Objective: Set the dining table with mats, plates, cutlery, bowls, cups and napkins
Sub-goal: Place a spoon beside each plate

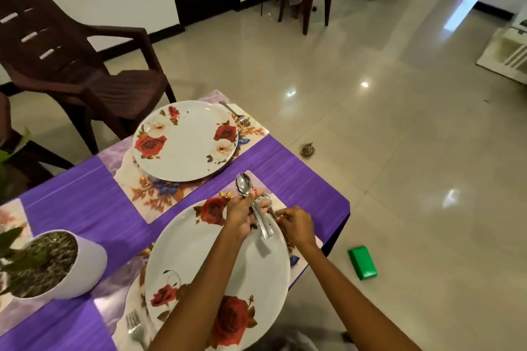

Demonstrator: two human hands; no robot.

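head view, dining table [299,177] with purple cloth. near plate [199,259], rose pattern, on a floral mat [299,262]; fork [134,328] on the mat to its left. far plate [185,141] on a second mat [154,194]; second fork [236,114] just beyond it. left hand [242,216], fingers curled round a bunch of spoons [244,185], bowls pointing away, held over the near plate's far rim. right hand [296,225], fingertips pinching one piece from the bunch; which piece cannot be told. white plant pot [82,268] at left. green box [362,262] on the floor.
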